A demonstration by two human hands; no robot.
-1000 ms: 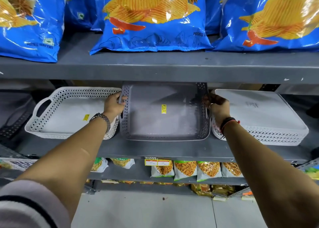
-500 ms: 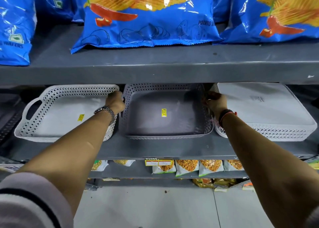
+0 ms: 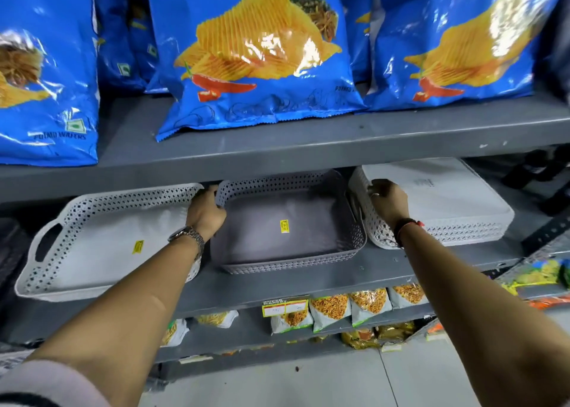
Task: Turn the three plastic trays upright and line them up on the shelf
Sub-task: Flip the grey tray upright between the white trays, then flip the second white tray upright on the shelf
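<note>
Three perforated plastic trays stand in a row on the grey middle shelf (image 3: 277, 292). The left white tray (image 3: 92, 252) lies upright, with a yellow sticker inside it. Beside it, the grey tray (image 3: 277, 221) also rests upright and flat. My left hand (image 3: 206, 212) grips the grey tray's left rim near its far corner. The right white tray (image 3: 447, 197) lies upside down, bottom up. My right hand (image 3: 387, 200) sits on this tray's left edge with the fingers curled over it. The grey tray's right handle shows free just left of that hand.
Large blue crisp bags (image 3: 262, 52) fill the upper shelf, whose board (image 3: 308, 147) hangs low over the trays. Small snack packets (image 3: 330, 308) line the shelf below. Dark wire racks sit at the far left (image 3: 9, 252) and far right (image 3: 549, 231).
The grey tray has dropped from a steep tilt to lying flat on the shelf. My right hand left its right rim and moved onto the overturned white tray.
</note>
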